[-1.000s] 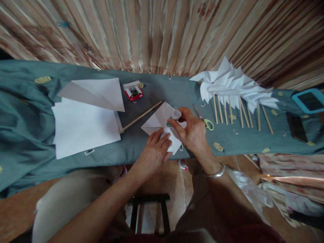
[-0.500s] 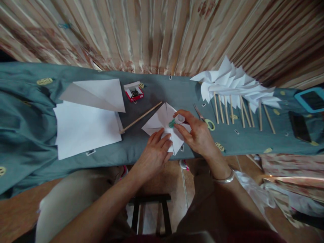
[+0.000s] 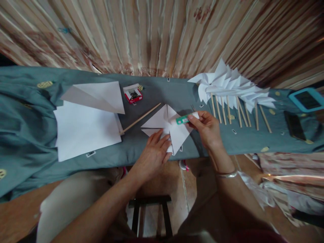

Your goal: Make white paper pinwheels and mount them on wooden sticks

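Observation:
A white paper square (image 3: 179, 135), turned like a diamond and slit from its corners toward the middle, lies on the cloth before me. My left hand (image 3: 153, 150) rests on its lower left part, fingers stretched out and pressing it down; the paper beneath them is partly hidden. Between the thumb and fingers of my right hand (image 3: 209, 130) is a green and white glue stick (image 3: 186, 118), held sideways over the right side of the square. A thin wooden stick (image 3: 141, 118) lies slantwise left of the square, its lower end at the paper stack.
White paper sheets (image 3: 88, 131) are stacked at the left, under a folded sheet (image 3: 101, 94). A red box of small dark pieces (image 3: 133, 94) sits behind. Right: paper pinwheels (image 3: 233, 82) on sticks, a black phone (image 3: 295, 125), a blue-framed device (image 3: 307, 100). Scissors are mostly hidden behind my right hand.
My right hand has lifted the glue stick from the square's middle, moved right and turned it sideways. My left hand has stayed on the paper.

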Motion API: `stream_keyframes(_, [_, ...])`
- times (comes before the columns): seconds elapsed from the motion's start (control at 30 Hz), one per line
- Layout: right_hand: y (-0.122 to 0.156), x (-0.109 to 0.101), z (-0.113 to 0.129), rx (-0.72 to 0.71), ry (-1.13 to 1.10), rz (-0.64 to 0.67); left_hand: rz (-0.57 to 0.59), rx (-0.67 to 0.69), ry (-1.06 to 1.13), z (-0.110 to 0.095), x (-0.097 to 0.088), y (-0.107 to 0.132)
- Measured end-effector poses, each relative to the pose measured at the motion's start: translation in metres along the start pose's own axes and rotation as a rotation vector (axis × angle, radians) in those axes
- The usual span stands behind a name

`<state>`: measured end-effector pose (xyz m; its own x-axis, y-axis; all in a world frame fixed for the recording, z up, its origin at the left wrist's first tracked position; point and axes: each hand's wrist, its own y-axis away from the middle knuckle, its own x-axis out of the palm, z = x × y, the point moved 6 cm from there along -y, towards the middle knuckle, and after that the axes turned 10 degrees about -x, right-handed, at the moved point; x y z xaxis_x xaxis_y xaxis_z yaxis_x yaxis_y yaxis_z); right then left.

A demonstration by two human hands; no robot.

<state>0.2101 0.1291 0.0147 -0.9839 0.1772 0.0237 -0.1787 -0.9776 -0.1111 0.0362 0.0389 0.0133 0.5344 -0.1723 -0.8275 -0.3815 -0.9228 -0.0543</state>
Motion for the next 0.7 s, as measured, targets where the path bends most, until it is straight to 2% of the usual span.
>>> stream_keyframes(0.1, [-0.001, -0.005, 0.006, 0.005, -0.043, -0.039, -0.023, -0.004, 0.062, 0.003, -0.004, 0.001])
stream_keyframes(0.2, [0.000, -0.005, 0.008, 0.068, -0.152, -0.023, -0.073, -0.041, 0.269, 0.008, -0.014, 0.001])
stream_keyframes(0.3, [0.006, 0.003, 0.007, 0.183, -0.303, 0.012, -0.111, -0.211, 0.598, 0.021, -0.022, -0.001])
stream_keyframes(0.4, [0.017, 0.021, 0.002, 0.334, -0.407, 0.099, -0.128, -0.426, 0.972, 0.034, -0.021, -0.002])
stream_keyframes(0.47, [0.024, 0.032, -0.001, 0.410, -0.455, 0.158, -0.138, -0.494, 1.159, 0.037, -0.018, -0.004])
stream_keyframes(0.57, [0.030, 0.040, -0.007, 0.453, -0.490, 0.199, -0.171, -0.523, 1.275, 0.040, -0.018, -0.005])
stream_keyframes(0.7, [0.031, 0.040, -0.010, 0.425, -0.461, 0.215, -0.203, -0.508, 1.316, 0.042, -0.020, -0.005])
